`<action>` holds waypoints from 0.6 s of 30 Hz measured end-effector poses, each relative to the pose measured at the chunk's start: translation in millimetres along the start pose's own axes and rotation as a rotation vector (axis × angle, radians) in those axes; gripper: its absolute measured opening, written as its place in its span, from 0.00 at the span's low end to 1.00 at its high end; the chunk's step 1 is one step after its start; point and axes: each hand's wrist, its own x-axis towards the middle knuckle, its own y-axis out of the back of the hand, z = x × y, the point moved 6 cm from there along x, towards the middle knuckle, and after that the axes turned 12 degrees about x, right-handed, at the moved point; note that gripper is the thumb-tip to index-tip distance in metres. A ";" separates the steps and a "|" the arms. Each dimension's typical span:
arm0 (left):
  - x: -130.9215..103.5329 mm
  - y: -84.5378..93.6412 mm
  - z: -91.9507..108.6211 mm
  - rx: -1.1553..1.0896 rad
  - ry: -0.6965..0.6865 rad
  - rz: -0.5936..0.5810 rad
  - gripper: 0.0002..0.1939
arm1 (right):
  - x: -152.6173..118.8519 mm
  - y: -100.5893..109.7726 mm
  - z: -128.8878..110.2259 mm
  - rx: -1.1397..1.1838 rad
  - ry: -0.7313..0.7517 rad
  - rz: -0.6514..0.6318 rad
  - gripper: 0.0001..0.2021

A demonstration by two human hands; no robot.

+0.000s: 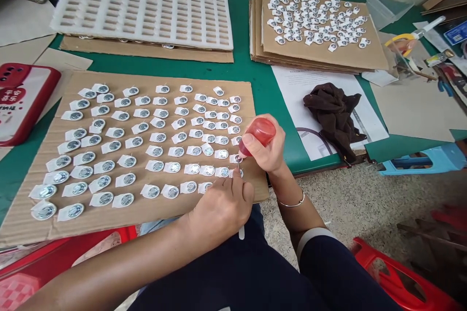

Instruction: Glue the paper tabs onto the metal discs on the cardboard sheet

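My right hand [268, 148] is closed round a red squeeze bottle [260, 132], tipped with its nozzle down at the right edge of a cardboard sheet [142, 153]. Close below the nozzle, my left hand [228, 201] pinches slim metal tweezers [241, 232]; their rounded end sticks out under the palm and the thin tip points at a small round part [238, 158]. Rows of such silver discs with white paper tabs [155, 151] cover the sheet. My left fingers hide a few at the lower right corner.
Behind lies a white foam tray [146, 5] on cardboard. Stacked cardboard sheets [321, 56] at the back right bear many more discs. A dark cloth [330, 107] rests on printed paper [288, 92]. A red-cased phone [25, 99] lies left; yellow-handled scissors [404, 41] lie right.
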 end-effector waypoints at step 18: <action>0.1 0.0 -1.1 -0.031 -0.003 -0.016 0.05 | -0.5 -1.9 -3.9 -0.126 0.091 -0.006 0.13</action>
